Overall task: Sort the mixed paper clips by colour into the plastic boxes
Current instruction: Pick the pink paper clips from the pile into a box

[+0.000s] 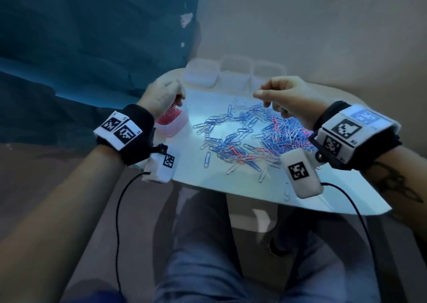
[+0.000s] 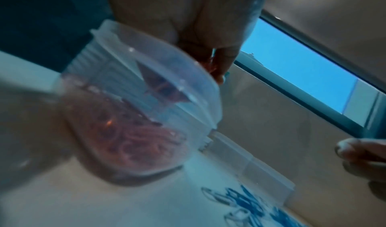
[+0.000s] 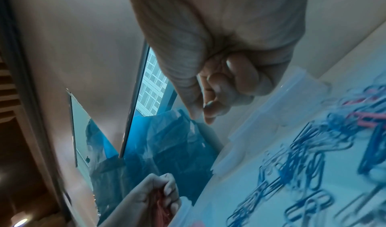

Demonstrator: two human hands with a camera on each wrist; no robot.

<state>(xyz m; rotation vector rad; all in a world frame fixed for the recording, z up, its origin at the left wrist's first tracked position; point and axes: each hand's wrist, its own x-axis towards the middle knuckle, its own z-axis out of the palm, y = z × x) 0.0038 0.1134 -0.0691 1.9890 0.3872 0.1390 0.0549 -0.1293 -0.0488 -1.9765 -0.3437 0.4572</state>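
Observation:
A mixed pile of blue, white and red paper clips [image 1: 249, 136] lies on the white table [image 1: 208, 187]. At its left stands a clear plastic box [image 1: 173, 122] filled with red clips [image 2: 133, 141]. My left hand [image 1: 166, 90] hovers over that box and pinches a small bunch of red clips [image 3: 160, 202] in its curled fingers [image 2: 217, 65]. My right hand [image 1: 263, 98] hangs above the far right of the pile. Its fingers [image 3: 219, 90] are curled into the palm, and no clip shows in them.
Three empty clear boxes [image 1: 235, 74] stand in a row at the table's far edge, behind the pile. A few stray clips [image 1: 206, 159] lie near the front edge. A dark blue sheet [image 1: 92, 37] covers the area left of the table. My knees sit under the front edge.

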